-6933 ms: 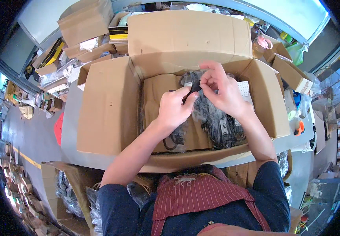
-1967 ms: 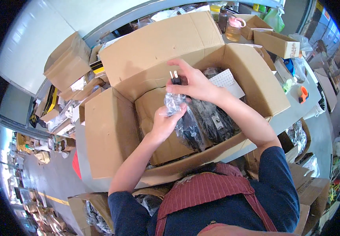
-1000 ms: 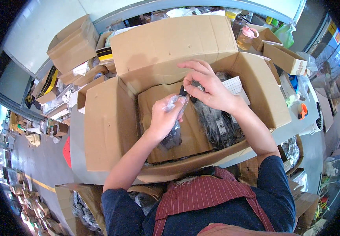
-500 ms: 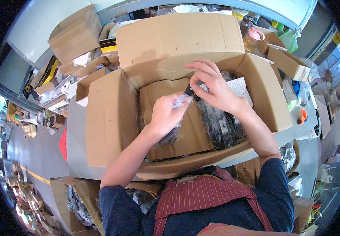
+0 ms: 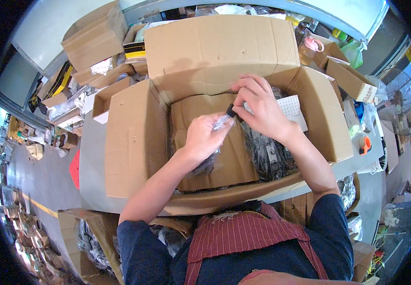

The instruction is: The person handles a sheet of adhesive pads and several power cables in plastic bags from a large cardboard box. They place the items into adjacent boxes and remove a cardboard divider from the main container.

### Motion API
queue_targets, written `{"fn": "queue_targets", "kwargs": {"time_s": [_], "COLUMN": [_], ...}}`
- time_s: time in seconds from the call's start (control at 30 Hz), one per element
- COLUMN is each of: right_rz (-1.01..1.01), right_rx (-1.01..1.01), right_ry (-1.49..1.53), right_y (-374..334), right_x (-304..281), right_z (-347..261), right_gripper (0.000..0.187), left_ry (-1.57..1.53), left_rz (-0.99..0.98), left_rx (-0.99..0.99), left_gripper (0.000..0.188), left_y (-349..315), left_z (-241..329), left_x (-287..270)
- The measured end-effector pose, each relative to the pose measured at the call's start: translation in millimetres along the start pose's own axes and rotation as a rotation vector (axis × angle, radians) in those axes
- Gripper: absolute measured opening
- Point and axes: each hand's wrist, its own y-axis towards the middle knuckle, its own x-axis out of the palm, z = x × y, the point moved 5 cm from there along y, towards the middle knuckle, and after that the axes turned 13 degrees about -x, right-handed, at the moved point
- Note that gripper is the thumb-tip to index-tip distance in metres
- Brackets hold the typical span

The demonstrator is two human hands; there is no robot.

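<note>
A large open cardboard box (image 5: 129, 142) stands in front of me, and both hands are inside its opening. My left hand (image 5: 204, 135) is closed around a clear plastic bag (image 5: 222, 123). From the bag's top end sticks a small black piece (image 5: 231, 110), whose kind I cannot make out. My right hand (image 5: 261, 110) pinches that black piece between thumb and forefinger, its other fingers raised. Below lies a brown cardboard sheet (image 5: 236, 161). Beside it, under my right forearm, are several plastic-wrapped dark parts (image 5: 269, 154). A white dotted sheet (image 5: 289, 105) rests against the box's right inside.
The box sits on a grey table (image 5: 91, 166). At the right edge lies an orange-handled tool (image 5: 366, 145). Behind stand a jug with a pink lid (image 5: 308, 47) and small cardboard boxes (image 5: 350, 80). Below the table, another carton (image 5: 72, 237) holds bagged parts.
Both hands have shifted very slightly to the right in the picture, along with the whole scene. The grip on the bag and the black piece looks the same.
</note>
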Motion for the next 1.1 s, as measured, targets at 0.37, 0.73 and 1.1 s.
{"fn": "queue_targets", "kwargs": {"time_s": [0.37,0.73,1.1], "right_rz": [0.042,0.001,0.03], "right_rx": [0.471,0.398,0.403], "right_ry": [0.619,0.637,0.61], "right_y": [-20,-15,-33], "right_x": [-9,-3,-13], "right_z": [56,30,67], "right_gripper": [0.025,0.022,0.025], "left_ry": [0.11,0.173,-0.296], "left_rz": [0.038,0.228,1.257], "left_rx": [0.163,0.484,0.398], "left_gripper": [0.026,0.025,0.048], "left_y": [6,-18,-257], "left_z": [-5,21,1], "left_x": [9,-13,-260]}}
